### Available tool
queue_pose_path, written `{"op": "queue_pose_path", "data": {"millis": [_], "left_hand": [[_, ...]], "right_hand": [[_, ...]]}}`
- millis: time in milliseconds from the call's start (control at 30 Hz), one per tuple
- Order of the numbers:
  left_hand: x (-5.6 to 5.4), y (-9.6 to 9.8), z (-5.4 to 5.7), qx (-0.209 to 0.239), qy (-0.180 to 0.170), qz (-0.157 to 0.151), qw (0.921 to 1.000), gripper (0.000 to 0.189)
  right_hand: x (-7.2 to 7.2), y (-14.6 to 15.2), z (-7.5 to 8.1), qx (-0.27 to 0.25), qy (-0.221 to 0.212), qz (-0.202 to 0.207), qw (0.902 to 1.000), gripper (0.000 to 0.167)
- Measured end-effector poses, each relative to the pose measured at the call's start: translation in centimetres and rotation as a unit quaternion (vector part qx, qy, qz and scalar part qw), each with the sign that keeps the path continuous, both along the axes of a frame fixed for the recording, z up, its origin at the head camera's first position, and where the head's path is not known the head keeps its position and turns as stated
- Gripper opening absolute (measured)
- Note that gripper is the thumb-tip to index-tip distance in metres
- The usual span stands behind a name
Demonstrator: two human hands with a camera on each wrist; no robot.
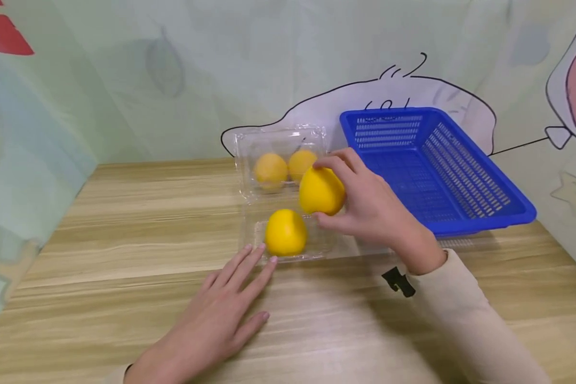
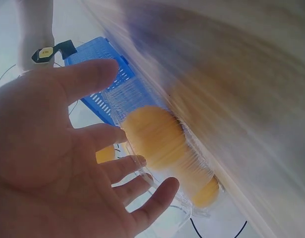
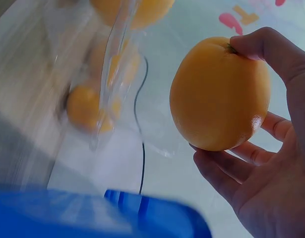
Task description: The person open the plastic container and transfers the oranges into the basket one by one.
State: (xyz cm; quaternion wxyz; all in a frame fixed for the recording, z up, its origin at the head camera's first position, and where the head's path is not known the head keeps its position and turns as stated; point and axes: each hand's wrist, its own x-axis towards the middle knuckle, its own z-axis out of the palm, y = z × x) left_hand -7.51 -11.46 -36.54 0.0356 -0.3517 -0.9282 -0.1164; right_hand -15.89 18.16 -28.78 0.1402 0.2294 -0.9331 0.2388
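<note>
My right hand (image 1: 372, 205) grips a yellow-orange orange (image 1: 321, 191) between thumb and fingers, above the right part of a clear plastic clamshell box (image 1: 321, 242). In the right wrist view, the thumb lies by the stem end of the held orange (image 3: 219, 94). Another orange (image 1: 285, 233) sits in the box's front tray. Two more oranges, the left one (image 1: 271, 169) and the right one (image 1: 301, 164), show through the raised clear lid. My left hand (image 1: 221, 306) is spread, its fingertips at the box's front edge; the left wrist view shows its palm (image 2: 58, 163) bare.
A blue slotted plastic basket (image 1: 470, 226) stands to the right of the box, close beside my right hand. The wood-grain table (image 1: 149, 224) meets a cartoon-printed backdrop (image 1: 173, 80) at the back and sides.
</note>
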Motion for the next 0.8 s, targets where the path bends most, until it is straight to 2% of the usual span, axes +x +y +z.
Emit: {"op": "queue_pose_path", "data": {"millis": [167,433,667,800], "left_hand": [[0.0,-0.1,-0.1,-0.001,0.009,0.000,1.0000,0.083],[0.1,0.0,-0.1,-0.010,-0.002,0.001,0.9999,0.083],[0.2,0.0,-0.1,-0.013,-0.001,0.001,0.9999,0.084],[0.1,0.1,-0.2,-0.013,0.003,-0.001,0.9999,0.084]], "right_hand": [[0.5,1.5,0.3,-0.003,0.001,-0.019,0.9998,0.073],[1.3,4.4,0.6,-0.007,0.002,-0.052,0.9986,0.066],[1.7,6.6,0.6,-0.008,0.019,-0.073,0.9971,0.068],[2.0,7.7,0.9,-0.004,0.009,-0.093,0.9956,0.068]]}}
